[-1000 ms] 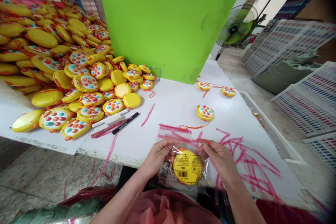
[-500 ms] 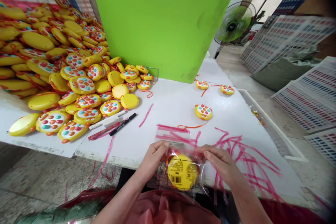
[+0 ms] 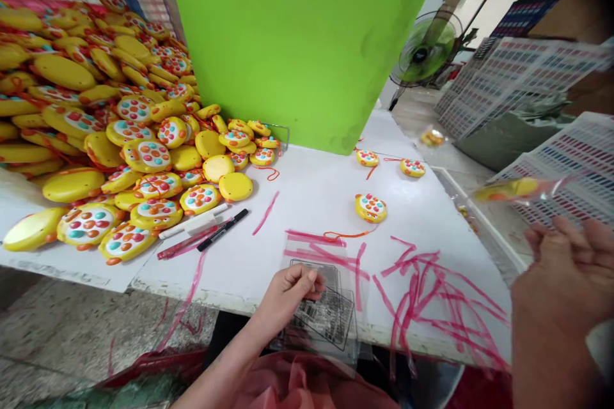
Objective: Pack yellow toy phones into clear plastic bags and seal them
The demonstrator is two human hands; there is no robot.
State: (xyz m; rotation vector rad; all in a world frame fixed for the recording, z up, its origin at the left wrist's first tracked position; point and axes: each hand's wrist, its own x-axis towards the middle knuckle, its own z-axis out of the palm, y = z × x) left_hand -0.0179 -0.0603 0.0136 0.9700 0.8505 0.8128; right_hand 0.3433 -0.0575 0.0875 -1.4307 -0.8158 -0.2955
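My right hand [image 3: 561, 268] is stretched far right beyond the table, its fingers loosely apart and blurred by motion. Just past the fingertips a yellow toy in a clear bag [image 3: 513, 189] hangs in the air, apart from the hand. My left hand [image 3: 300, 284] is closed, thumb against curled fingers, with nothing visible in it. It rests over flat clear zip bags [image 3: 330, 319] with pink strips and black print at the table's front edge. Just beyond the bags lies a yellow animal-shaped toy [image 3: 371, 208] with coloured dots and an orange cord.
A large heap of the same toys [image 3: 139, 121] covers the left side. A black marker [image 3: 223, 230] lies before it. Pink strips [image 3: 417, 287] are scattered at right. A green board [image 3: 297, 45] stands behind. Another blurred bagged yellow item [image 3: 433, 136] shows beyond the table, near a fan [image 3: 422, 54].
My right hand has swung from the bags to the far right, and the bagged toy has left both hands. My left hand stays over the bags. A second bagged item has appeared beyond the table.
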